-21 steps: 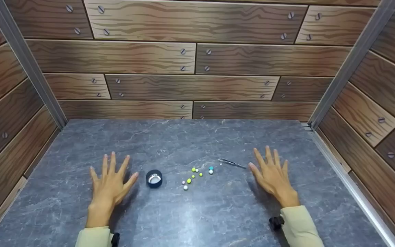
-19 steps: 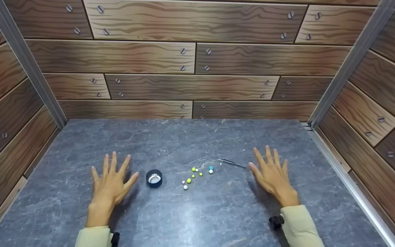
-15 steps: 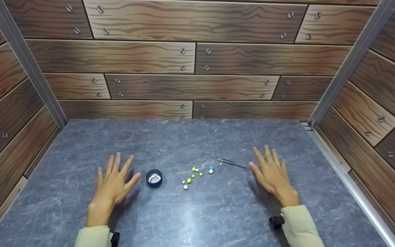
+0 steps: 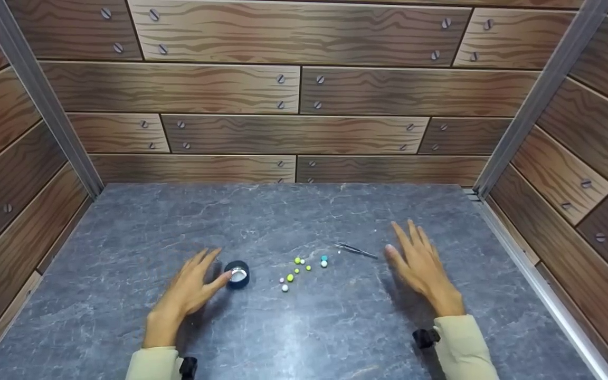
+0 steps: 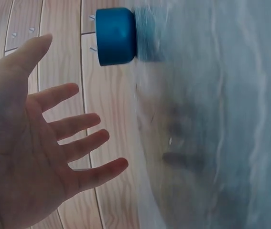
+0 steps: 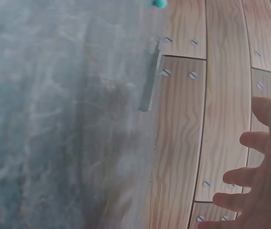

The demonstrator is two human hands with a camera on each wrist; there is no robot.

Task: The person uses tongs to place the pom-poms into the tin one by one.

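A small round dark blue cap (image 4: 237, 283) with a silvery inside stands left of centre; in the left wrist view the cap (image 5: 116, 36) shows its blue side. My left hand (image 4: 188, 287) is right beside it, fingers spread and thumb tip overlapping its left edge in the head view. Several small beads lie loose in the middle, among them a green bead (image 4: 290, 278), a white bead (image 4: 285, 288) and a blue bead (image 4: 324, 258). Thin metal tweezers (image 4: 357, 250) lie to their right. Nearest to the tweezers is my right hand (image 4: 423, 266), open and holding nothing.
The grey marbled tabletop (image 4: 293, 338) is bounded by wood-plank patterned walls (image 4: 304, 89) at the back and both sides. Metal rails run up the back corners, and another metal rail (image 4: 541, 290) follows the right edge.
My left hand has moved right, turning toward the cap until its thumb overlaps the rim in the head view. The right hand has shifted only slightly. Cap, beads and tweezers stay put.
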